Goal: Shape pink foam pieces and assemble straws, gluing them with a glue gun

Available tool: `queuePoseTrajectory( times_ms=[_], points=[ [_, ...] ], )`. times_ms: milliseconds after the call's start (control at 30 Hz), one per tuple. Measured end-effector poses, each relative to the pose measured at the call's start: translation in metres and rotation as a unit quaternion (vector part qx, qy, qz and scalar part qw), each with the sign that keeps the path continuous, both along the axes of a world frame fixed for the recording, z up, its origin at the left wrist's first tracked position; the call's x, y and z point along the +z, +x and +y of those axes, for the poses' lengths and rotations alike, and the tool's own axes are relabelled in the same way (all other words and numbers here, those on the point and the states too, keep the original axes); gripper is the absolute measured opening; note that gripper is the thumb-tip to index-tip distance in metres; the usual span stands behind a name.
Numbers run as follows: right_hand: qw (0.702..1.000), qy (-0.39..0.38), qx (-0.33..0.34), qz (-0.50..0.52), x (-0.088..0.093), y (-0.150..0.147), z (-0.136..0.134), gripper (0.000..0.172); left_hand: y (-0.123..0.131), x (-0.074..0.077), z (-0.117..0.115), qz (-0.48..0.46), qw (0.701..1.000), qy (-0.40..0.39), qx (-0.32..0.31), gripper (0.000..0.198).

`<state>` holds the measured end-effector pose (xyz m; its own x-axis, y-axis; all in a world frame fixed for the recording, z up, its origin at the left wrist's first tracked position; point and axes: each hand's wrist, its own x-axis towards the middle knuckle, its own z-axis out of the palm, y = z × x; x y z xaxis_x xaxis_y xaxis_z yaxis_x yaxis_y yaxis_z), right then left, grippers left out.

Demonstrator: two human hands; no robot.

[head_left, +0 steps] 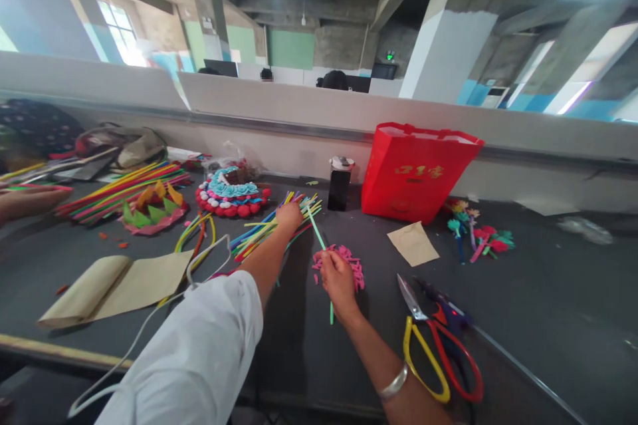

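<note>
On the desk [548, 292], right hand [336, 275] gripped a green stick [316, 232]; left hand [289, 215] clasped the stick bundle [264, 229]; few finished flowers [478, 232] lay aside.

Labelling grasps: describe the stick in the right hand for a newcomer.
Find the red bag on the table; a pink pile lies nearer, to its left. The right hand there pinches one light-green stick, single and slanted, unlike the multicoloured bundle under the left hand.
</note>
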<state>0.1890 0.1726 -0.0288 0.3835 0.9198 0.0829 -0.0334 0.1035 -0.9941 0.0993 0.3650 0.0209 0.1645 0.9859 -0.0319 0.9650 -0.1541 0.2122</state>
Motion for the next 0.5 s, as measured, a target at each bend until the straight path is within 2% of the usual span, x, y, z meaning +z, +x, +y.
queuePoseTrajectory(
  times_ms=[133,267,400,500],
  points=[
    [1.000,-0.004,-0.002,-0.004,-0.001,0.000,0.002,0.041,0.000,-0.007,0.009,-0.059,0.998,0.015,0.021,0.033],
    [1.000,-0.005,-0.008,-0.004,0.001,0.003,0.003,0.039,-0.004,-0.003,0.015,-0.134,0.988,0.037,0.059,0.033],
    [1.000,-0.006,-0.009,-0.001,0.001,0.004,0.004,0.037,-0.011,0.016,0.021,-0.230,0.962,0.106,0.100,0.025],
    [1.000,-0.011,-0.004,0.004,0.001,0.004,0.005,0.037,-0.016,0.043,0.024,-0.310,0.923,0.203,0.107,0.012]
  ],
)
